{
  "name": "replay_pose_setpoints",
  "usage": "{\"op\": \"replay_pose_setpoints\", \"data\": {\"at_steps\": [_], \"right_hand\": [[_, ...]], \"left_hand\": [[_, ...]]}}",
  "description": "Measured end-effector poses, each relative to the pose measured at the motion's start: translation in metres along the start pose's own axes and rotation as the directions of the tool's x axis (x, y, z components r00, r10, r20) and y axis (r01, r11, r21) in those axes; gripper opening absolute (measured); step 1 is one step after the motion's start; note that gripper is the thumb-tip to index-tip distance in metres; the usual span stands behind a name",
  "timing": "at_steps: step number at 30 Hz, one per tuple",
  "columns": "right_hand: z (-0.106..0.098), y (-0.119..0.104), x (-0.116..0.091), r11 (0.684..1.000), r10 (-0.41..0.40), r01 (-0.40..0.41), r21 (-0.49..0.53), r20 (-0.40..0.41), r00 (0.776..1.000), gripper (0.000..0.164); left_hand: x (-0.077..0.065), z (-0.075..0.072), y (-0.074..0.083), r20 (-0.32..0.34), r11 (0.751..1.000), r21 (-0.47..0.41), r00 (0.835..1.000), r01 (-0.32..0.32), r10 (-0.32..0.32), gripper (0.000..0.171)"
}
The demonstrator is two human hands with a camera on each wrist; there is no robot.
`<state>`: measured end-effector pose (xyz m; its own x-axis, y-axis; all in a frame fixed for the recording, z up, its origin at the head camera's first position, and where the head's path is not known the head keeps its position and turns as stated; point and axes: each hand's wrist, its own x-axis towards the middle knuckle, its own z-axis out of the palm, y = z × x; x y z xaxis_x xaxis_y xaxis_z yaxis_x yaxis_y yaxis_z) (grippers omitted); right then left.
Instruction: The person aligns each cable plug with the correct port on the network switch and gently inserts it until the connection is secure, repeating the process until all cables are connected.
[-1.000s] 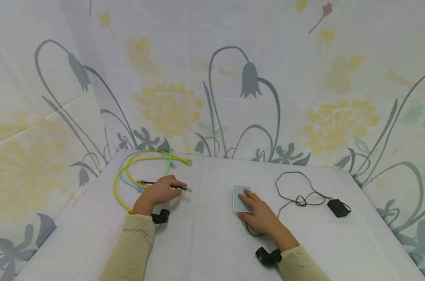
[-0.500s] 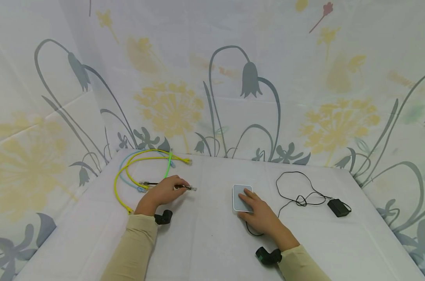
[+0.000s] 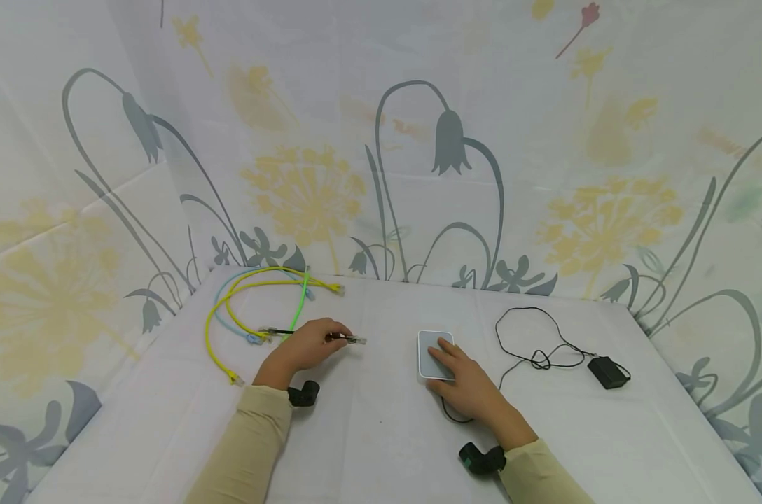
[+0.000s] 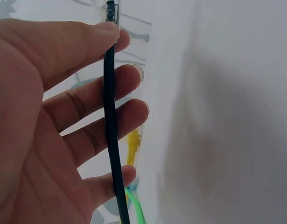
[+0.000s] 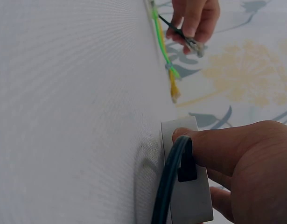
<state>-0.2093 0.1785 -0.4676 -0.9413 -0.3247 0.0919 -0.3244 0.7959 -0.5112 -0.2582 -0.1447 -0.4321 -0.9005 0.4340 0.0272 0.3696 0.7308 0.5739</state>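
Note:
My left hand (image 3: 308, 346) pinches a short black network cable (image 4: 110, 102) between thumb and fingertips, close behind its clear plug (image 3: 358, 341). That plug points right, toward the box. The cable's other end sticks out left behind the hand, and in the left wrist view it runs down across the spread fingers. My right hand (image 3: 466, 381) holds a small white box with a grey top (image 3: 430, 365). Fingers lie over the top and the thumb grips the near side. In the right wrist view, a dark cord (image 5: 166, 186) leaves that side beside the thumb.
Yellow (image 3: 206, 336), light blue (image 3: 255, 339) and green (image 3: 301, 301) network cables lie at the back left of the white table. A black power adapter (image 3: 608, 372) sits at the right, its thin cord (image 3: 532, 309) looped toward the box. A flower-printed cloth stands behind.
My left hand has moved right with the black cable, bringing its plug closer to the box. The right hand and the box have stayed in place.

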Motion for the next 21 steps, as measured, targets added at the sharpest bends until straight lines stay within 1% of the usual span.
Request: {"op": "replay_pose_setpoints", "data": {"at_steps": [7,13,18,21], "right_hand": [[0.000,0.001,0.000,1.000,-0.004,0.004,0.004,-0.002,1.000,0.061],[0.000,0.000,0.000,1.000,-0.009,0.009,0.005,-0.004,1.000,0.060],[-0.001,-0.001,0.000,1.000,-0.004,0.004,0.008,-0.001,1.000,0.060],[-0.001,-0.001,0.000,1.000,0.001,-0.001,0.005,0.001,1.000,0.060]], "left_hand": [[0.004,0.009,0.007,-0.018,1.000,0.030,1.000,0.007,-0.007,0.021],[0.006,0.014,0.014,-0.022,0.998,0.056,1.000,-0.010,0.011,0.021],[0.008,0.017,0.020,-0.013,0.998,0.052,1.000,-0.022,0.022,0.021],[0.008,0.020,0.023,0.000,0.999,0.050,1.000,-0.014,0.014,0.021]]}}
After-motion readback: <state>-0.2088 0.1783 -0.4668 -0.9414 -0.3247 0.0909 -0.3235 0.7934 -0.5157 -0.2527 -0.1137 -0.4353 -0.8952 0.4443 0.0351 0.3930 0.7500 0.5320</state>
